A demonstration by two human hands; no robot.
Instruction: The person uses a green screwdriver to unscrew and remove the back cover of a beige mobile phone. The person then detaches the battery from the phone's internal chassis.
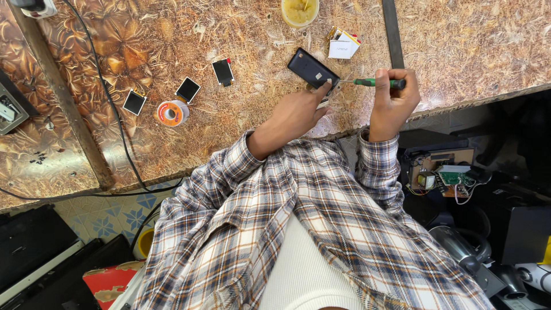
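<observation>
Item one: my right hand (393, 103), grip closed on a green-handled screwdriver (376, 82), its tip at the black rectangular phone body (311, 69). Item two: my left hand (298, 112), fingertips pressing that phone onto the patterned brown surface (241, 115). Left of it: orange solder spool (172, 113).

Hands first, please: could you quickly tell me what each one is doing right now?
Left hand: fingers pressed on the black phone, steadying it on the table.
Right hand: closed around the green-handled screwdriver.
</observation>
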